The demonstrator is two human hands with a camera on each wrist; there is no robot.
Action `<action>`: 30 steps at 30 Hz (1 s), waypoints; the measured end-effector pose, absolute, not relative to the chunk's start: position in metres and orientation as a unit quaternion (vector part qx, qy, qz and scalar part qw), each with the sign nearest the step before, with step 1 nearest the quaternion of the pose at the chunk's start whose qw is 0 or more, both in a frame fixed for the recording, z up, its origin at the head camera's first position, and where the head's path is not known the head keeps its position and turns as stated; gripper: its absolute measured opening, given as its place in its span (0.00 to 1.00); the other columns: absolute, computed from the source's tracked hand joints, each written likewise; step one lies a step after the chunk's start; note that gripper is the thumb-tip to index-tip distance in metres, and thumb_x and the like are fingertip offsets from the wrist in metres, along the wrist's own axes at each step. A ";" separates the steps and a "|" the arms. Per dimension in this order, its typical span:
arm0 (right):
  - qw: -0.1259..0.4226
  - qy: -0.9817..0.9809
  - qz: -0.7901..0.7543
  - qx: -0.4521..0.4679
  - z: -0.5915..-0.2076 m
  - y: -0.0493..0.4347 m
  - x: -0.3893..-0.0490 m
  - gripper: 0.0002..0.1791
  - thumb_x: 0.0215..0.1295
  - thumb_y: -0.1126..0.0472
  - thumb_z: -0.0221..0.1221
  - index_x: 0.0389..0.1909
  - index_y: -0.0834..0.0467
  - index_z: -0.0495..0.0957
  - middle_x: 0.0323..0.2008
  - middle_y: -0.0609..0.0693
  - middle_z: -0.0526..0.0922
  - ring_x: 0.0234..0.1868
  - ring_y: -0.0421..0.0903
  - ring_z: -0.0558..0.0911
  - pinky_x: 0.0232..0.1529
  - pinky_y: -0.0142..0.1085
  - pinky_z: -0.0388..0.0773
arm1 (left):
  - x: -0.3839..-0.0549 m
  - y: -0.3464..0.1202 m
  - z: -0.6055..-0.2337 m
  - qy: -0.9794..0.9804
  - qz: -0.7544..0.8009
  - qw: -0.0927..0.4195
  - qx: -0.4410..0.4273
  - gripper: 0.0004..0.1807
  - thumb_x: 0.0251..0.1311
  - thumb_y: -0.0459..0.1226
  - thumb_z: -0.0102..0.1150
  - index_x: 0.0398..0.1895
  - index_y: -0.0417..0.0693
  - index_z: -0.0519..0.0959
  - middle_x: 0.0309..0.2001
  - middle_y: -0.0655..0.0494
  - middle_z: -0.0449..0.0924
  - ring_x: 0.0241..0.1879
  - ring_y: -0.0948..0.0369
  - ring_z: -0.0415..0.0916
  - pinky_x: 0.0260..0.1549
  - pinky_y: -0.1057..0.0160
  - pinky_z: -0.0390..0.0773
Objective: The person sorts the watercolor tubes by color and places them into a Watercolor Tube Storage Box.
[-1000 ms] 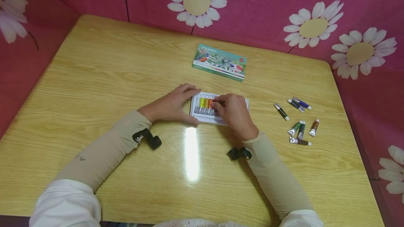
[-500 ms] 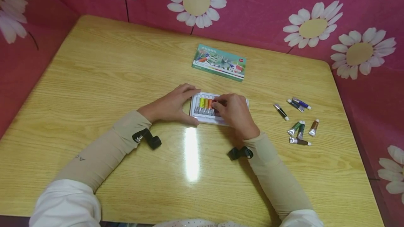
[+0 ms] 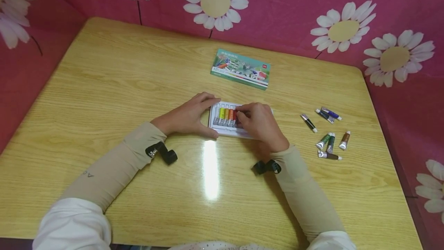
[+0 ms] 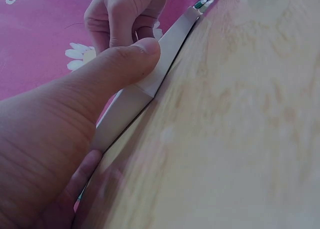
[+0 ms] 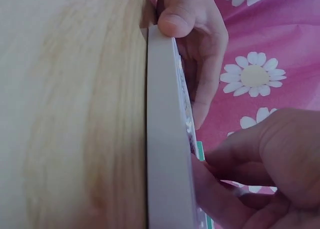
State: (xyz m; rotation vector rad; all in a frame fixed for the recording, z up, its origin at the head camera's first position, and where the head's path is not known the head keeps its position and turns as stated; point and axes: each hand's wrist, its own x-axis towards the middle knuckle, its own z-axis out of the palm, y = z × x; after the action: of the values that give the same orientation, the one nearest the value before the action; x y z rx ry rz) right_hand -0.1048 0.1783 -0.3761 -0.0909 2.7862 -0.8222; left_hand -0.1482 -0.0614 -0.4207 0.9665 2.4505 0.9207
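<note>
A white plastic tray (image 3: 229, 131) lies on the table, holding a row of small paint tubes: a pale one, a yellow tube (image 3: 222, 115), an ochre one, an orange tube (image 3: 231, 115) and a red tube (image 3: 234, 115). My left hand (image 3: 189, 117) grips the tray's left end, thumb along the near edge and fingers at the far edge. The right hand (image 3: 261, 123) reaches over the tray's right half. Its thumb and forefinger are curled together beside the red tube. What lies between those fingertips is hidden, and the hand covers much of the tray's right side.
Behind the tray lies a green paint box (image 3: 241, 68) with a printed lid. Several loose tubes are scattered to the right, among them a black tube (image 3: 309, 123), a blue tube (image 3: 332, 113), a green tube (image 3: 324, 141) and a brown tube (image 3: 345, 141).
The right hand has shifted slightly to the right, and more of the red tube shows beside the orange one. My left hand and the tray have stayed in place.
</note>
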 end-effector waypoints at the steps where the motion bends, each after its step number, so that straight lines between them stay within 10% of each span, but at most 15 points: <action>1: 0.117 0.953 -0.277 -0.038 -0.376 0.179 -0.105 0.18 0.75 0.56 0.59 0.58 0.60 0.85 0.56 0.56 0.88 0.54 0.50 0.82 0.60 0.47 0.80 | -0.148 -0.061 -0.421 0.865 0.324 0.175 0.341 0.65 0.44 0.67 0.76 0.83 0.52 0.57 0.79 0.53 0.57 0.79 0.54 0.56 0.80 0.50 0.61; 30: 0.076 0.963 -0.260 -0.012 -0.351 0.221 -0.113 0.17 0.75 0.54 0.59 0.56 0.59 0.86 0.54 0.58 0.88 0.51 0.54 0.83 0.51 0.46 0.82 | -0.147 -0.061 -0.421 0.866 0.325 0.166 0.342 0.65 0.43 0.67 0.77 0.82 0.52 0.57 0.79 0.52 0.57 0.78 0.54 0.57 0.79 0.50 0.62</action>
State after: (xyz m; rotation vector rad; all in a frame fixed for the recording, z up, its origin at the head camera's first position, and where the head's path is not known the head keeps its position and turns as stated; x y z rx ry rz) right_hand -0.1129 0.2213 -0.3506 -0.0363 2.8857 -0.7780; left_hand -0.1473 -0.0609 -0.4212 0.9725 2.4667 0.9244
